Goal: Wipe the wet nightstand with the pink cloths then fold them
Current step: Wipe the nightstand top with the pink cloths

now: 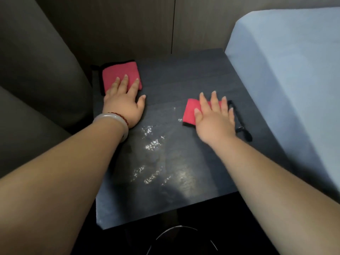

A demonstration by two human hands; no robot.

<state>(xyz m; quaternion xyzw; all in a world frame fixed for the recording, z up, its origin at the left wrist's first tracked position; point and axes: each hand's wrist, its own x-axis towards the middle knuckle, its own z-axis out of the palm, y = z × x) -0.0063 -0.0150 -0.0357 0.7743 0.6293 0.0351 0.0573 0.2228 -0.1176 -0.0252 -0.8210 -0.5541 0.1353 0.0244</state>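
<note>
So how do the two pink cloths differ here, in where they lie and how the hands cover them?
The left cloth lies at the far left corner of the nightstand; the right cloth lies nearer the middle right, beside the wet patch. The left hand covers only the left cloth's near edge, while the right hand hides most of the right cloth. Both are pink with black edging, folded, and pressed flat under open hands.

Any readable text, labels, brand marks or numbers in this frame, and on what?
None. No text shows on either pink cloth, the nightstand, the bangle or the blue bedding.
</note>
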